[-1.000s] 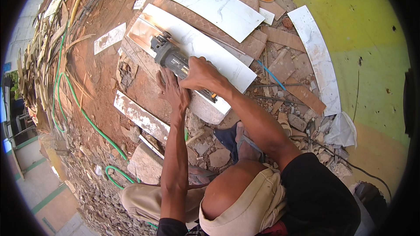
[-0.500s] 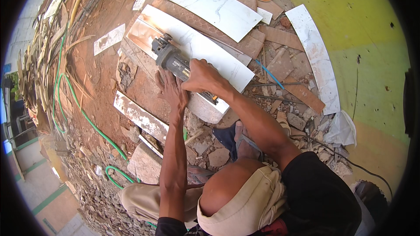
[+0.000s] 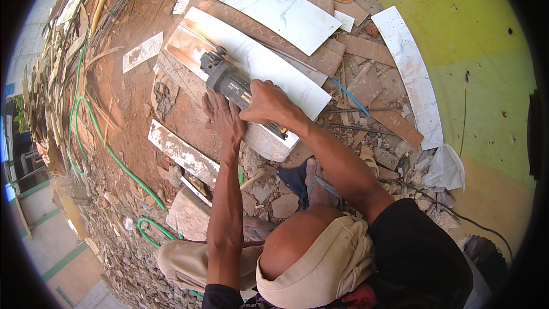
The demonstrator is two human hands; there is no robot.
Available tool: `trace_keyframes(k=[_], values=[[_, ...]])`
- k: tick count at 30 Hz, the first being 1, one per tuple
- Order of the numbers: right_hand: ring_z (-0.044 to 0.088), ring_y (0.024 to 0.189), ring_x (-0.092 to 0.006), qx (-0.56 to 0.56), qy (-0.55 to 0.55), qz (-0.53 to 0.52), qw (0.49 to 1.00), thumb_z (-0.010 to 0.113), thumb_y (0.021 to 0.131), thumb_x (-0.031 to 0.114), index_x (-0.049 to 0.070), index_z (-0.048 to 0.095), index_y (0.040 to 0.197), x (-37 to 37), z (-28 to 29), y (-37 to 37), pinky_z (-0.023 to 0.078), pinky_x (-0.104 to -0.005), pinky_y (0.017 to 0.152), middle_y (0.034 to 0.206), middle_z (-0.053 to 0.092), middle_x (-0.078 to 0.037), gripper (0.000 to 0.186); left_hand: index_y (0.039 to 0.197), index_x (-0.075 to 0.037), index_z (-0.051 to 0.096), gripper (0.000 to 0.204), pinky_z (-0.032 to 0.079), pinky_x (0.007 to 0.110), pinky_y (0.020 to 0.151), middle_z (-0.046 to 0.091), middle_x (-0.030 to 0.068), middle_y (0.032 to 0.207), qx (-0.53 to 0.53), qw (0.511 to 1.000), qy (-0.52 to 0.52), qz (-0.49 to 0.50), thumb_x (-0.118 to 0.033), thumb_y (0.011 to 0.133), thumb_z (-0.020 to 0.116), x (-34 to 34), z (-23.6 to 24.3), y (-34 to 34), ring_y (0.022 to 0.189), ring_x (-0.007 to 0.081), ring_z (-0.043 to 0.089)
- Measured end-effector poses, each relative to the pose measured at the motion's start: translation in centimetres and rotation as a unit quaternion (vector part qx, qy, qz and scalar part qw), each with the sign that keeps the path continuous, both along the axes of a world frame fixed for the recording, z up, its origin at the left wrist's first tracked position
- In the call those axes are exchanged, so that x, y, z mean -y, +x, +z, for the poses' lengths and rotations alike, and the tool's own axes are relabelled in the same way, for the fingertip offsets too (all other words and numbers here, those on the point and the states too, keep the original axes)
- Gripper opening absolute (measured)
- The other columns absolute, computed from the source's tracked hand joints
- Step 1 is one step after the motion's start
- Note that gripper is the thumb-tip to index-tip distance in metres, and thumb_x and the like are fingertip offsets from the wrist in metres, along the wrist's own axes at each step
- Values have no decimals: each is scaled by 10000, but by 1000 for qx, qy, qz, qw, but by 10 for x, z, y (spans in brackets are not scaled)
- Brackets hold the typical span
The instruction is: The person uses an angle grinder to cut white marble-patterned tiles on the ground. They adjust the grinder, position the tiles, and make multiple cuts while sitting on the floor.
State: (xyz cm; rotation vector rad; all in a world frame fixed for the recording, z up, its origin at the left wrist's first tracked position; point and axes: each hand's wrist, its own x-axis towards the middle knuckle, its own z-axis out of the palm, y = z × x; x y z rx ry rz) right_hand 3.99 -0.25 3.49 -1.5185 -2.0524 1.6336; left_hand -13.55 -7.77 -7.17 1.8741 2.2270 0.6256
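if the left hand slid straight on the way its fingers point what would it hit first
The left hand lies flat, fingers pointing up the picture at the angle grinder. It would likely meet the grinder's body almost at once; whether the fingertips already touch it is unclear.

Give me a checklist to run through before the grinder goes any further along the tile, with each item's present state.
1. Right hand wrapped around the angle grinder body: ok.
2. Left hand flat beside the grinder, steadying the white marble-look tile: ok, though it sits close to the tool.
3. Tile support: it rests on brick and uneven rubble; cannot tell if stable.
4. Disc guard and disc condition: hidden by the tool head; cannot tell.
5. Hand protection: both hands bare; not ok.
6. Foot in an open sandal just below the tile's near end: not ok.
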Motion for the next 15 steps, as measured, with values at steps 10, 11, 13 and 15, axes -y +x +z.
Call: trace_keyframes(k=[10, 11, 13, 15], values=[[706, 839, -483, 7, -21, 9, 1000, 682, 625, 172, -159, 606, 874, 2, 4, 6, 582, -489, 766, 863, 663, -378, 421, 1482, -41, 426, 552, 119, 562, 1217, 276, 219, 1630, -1, 1000, 0, 4, -362, 1042, 337, 1, -1, 0, 1501, 446, 160], [708, 834, -482, 6, -16, 5, 1000, 681, 624, 170, -159, 605, 868, 4, 2, 6, 583, -490, 763, 856, 663, -377, 417, 1489, -41, 417, 554, 120, 559, 1218, 270, 217, 1634, -8, 1000, -3, 4, -358, 1042, 337, 1, -2, 0, 1500, 446, 161], [709, 834, -483, 5, -11, -1, 1000, 679, 622, 168, -158, 606, 864, 5, 1, 7, 583, -491, 763, 852, 663, -376, 413, 1483, -54, 430, 577, 97, 535, 1221, 353, 208, 1590, 0, 1000, 30, 4, -425, 1062, 294, -1, -3, 1, 1499, 435, 168], [708, 844, -486, 4, -11, -4, 1000, 677, 621, 168, -158, 607, 868, 6, 1, 7, 583, -490, 767, 860, 663, -378, 414, 1480, -56, 436, 592, 86, 525, 1223, 394, 205, 1567, 3, 999, 46, 3, -452, 1072, 273, -1, -4, 1, 1498, 431, 171]])
